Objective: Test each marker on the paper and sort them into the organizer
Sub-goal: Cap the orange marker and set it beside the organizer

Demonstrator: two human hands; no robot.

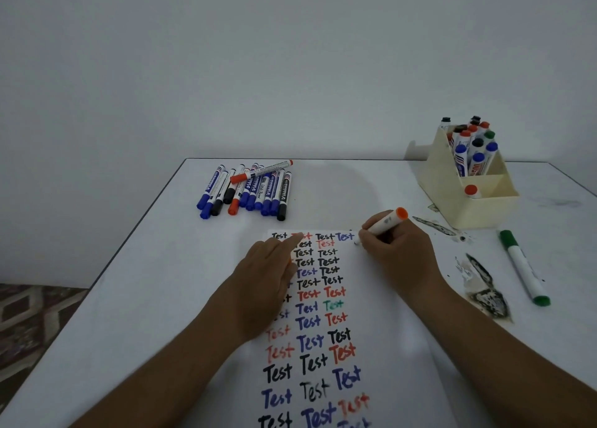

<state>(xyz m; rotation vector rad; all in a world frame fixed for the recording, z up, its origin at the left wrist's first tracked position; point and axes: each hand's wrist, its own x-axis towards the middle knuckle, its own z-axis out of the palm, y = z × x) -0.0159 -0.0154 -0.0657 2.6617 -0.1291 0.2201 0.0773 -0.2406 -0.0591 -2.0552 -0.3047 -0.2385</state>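
A white paper (378, 318) covered with rows of the word "Test" in black, red, blue and green lies in the middle of the table. My left hand (268, 279) rests flat on its left side, fingers straight. My right hand (397, 253) grips a white marker with an orange end (387, 221), its tip down at the paper's top right corner. A cream organizer (465, 198) at the back right holds several capped markers upright, plus a red-capped one (471, 191) in its front compartment. A pile of markers (248, 188) lies at the back left.
A green marker (525, 267) lies on the table right of the paper. Dark ink smears (484, 292) stain the white table (135, 298) between the paper and that marker. The table's left edge drops to a patterned floor (29, 314).
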